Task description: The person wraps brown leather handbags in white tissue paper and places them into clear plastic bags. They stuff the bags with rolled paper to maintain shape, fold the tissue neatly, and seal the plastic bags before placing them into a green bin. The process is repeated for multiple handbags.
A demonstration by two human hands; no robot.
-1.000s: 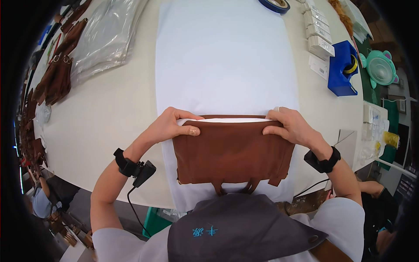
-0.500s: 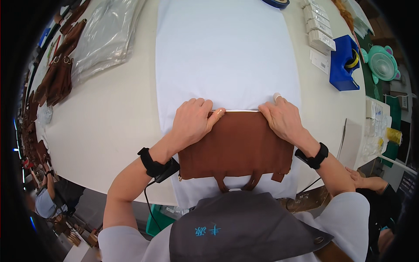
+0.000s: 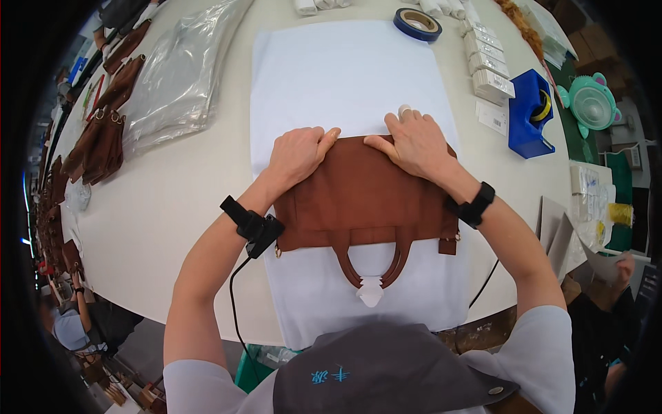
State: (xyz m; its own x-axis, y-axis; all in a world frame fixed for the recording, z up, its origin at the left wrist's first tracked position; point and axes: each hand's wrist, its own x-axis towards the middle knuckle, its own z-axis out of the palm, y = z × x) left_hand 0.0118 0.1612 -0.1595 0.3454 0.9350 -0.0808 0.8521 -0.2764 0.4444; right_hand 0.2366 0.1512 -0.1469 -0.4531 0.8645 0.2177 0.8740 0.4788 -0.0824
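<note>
A brown handbag (image 3: 365,196) lies flat on a white cloth (image 3: 345,76), with its base edge away from me. Its looped handles (image 3: 343,261) point toward me, joined by a white paper tag (image 3: 370,292). My left hand (image 3: 296,153) grips the far left corner, its thumb along the edge. The far edge's right part is in my right hand (image 3: 416,143), with the thumb on top of the bag and a pale wrap on one finger. Part of the fingers of both hands is hidden behind the edge.
Clear plastic bags (image 3: 183,76) and more brown bags (image 3: 100,145) lie at left. On the right stand a blue tape dispenser (image 3: 527,121) and stacks of white packets (image 3: 489,58). A tape roll (image 3: 417,25) sits at the cloth's far end. Another person's hand (image 3: 624,269) is at right.
The handbag has slid away from me across the cloth with both hands on it. Its handles and white tag now show more fully. The person at right has raised a hand beside a pale sheet.
</note>
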